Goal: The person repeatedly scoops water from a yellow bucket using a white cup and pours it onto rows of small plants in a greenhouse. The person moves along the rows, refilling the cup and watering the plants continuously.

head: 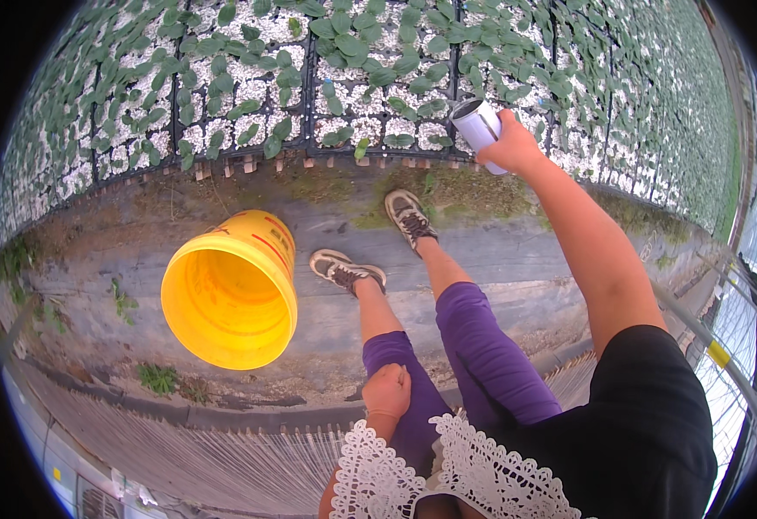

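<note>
My right hand (511, 144) is closed around a white cylindrical container (479, 128) with an open, dark-looking mouth. It is held over the front edge of the black seedling trays (310, 97), tilted towards the left. Broad-leaved green seedlings (349, 45) grow there in cells topped with white granules. What is inside the container cannot be made out. Down by my left thigh, my left hand (388, 390) is curled into a loose fist, and nothing shows in it.
A yellow plastic bucket (229, 298) with nothing visible inside stands on the dark ground sheet (515, 246), left of my shoes (349, 269). Behind me runs a slatted barrier (255, 454). A curved metal pipe (690, 321) rises at the right. Weeds (156, 378) grow at the lower left.
</note>
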A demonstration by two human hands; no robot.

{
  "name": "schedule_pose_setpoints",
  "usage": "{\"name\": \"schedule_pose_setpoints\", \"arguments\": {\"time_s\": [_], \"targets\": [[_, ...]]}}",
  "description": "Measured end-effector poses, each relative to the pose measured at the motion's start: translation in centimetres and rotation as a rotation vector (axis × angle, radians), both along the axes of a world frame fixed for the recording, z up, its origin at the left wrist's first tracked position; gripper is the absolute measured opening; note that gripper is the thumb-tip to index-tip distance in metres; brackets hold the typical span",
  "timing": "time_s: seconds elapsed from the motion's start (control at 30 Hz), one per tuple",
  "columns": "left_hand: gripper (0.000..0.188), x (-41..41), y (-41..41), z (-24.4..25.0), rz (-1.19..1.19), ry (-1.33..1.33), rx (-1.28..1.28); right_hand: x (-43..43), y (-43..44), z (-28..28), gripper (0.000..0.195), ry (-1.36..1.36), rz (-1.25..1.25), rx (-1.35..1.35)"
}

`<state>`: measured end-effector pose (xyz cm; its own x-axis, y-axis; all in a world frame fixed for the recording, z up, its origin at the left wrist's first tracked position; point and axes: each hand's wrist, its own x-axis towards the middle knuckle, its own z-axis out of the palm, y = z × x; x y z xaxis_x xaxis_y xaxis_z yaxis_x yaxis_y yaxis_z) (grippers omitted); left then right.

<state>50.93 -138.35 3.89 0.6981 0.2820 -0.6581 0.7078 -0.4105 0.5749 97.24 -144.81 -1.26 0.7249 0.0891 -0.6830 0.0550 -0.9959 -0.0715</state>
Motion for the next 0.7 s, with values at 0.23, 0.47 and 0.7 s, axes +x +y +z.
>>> {"name": "schedule_pose_setpoints", "arguments": {"time_s": [0.23, 0.47, 0.7], "targets": [[0.033, -0.1, 0.2, 0.0, -0.007, 0.005, 0.005, -1.5, -1.7, -0.3, 0.081, 0.04, 0.036, -0.01], [0.032, -0.6, 0.5, -0.1, 0.005, 0.001, 0.0, -3.0, -1.3, -0.5, 0.081, 0.074, 0.068, -0.029], [0.034, -1.1, 0.9, -0.1, 0.047, -0.026, -0.004, -4.1, 1.5, -0.2, 0.078, 0.077, 0.12, -0.032]]}}
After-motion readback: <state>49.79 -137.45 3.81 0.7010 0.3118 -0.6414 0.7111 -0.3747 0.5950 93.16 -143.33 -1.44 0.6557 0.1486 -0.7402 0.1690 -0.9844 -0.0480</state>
